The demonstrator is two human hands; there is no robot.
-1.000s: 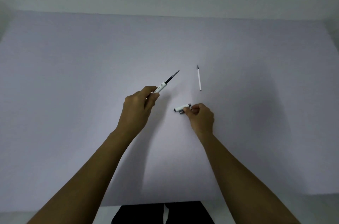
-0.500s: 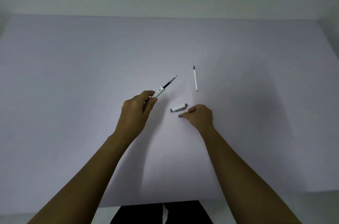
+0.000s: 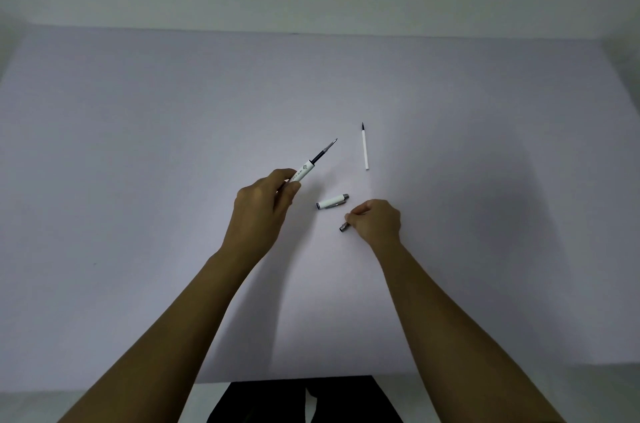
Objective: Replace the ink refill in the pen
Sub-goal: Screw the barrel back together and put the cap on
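Observation:
My left hand (image 3: 261, 211) grips the white pen barrel (image 3: 304, 170), held above the table and pointing up to the right, with a dark refill tip (image 3: 326, 149) sticking out of its open end. A white pen cap (image 3: 331, 202) with a grey end lies on the table between my hands. My right hand (image 3: 375, 221) is closed on a small grey pen tip piece (image 3: 344, 227), whose end shows at my fingers, low at the table. A separate white refill (image 3: 365, 149) with a dark tip lies farther back, untouched.
The pale lilac table (image 3: 138, 180) runs to a plain wall at the back. Its near edge crosses the bottom of the view, with dark clothing (image 3: 304, 402) below it.
My right hand let go of the white cap, moved slightly nearer and closed on the small grey piece. The left hand with the barrel stayed nearly still.

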